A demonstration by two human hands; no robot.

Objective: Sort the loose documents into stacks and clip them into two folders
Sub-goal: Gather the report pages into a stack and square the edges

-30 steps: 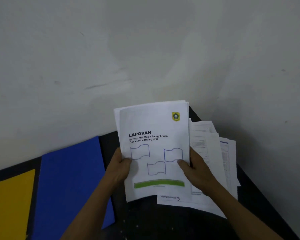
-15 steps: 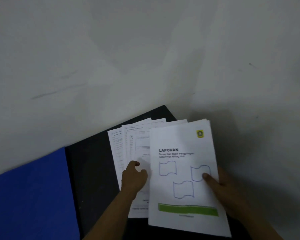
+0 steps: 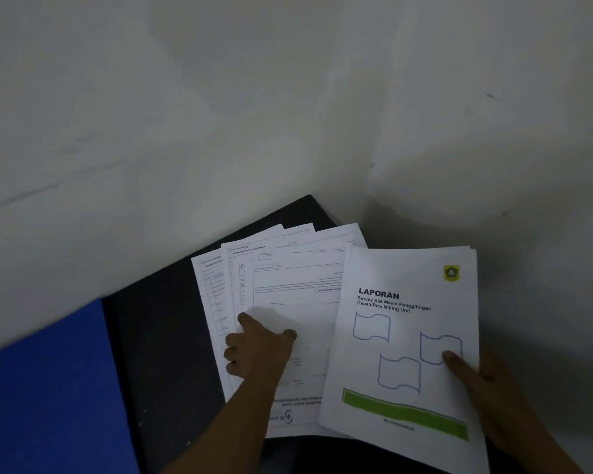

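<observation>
Lower right: right hand [image 3: 486, 388] pinches the LAPORAN report [image 3: 408, 336] at its right edge. Thumb is on the cover, fingers are underneath and out of sight. The report is a thick white stack with a green bar near the bottom and a yellow crest at top right. Its left edge overlaps the loose sheets [image 3: 288, 278].

Centre: left hand [image 3: 257, 350] rests on those sheets. Index finger and thumb lie stretched on the top page, the other three fingers are curled, gripping nothing. The sheets are fanned out on the black table [image 3: 158, 336].

Lower left: blue folder [image 3: 48, 388] lies flat on the table, apart from the sheets.

Upper frame: white wall [image 3: 220, 97], with the table corner against it.
</observation>
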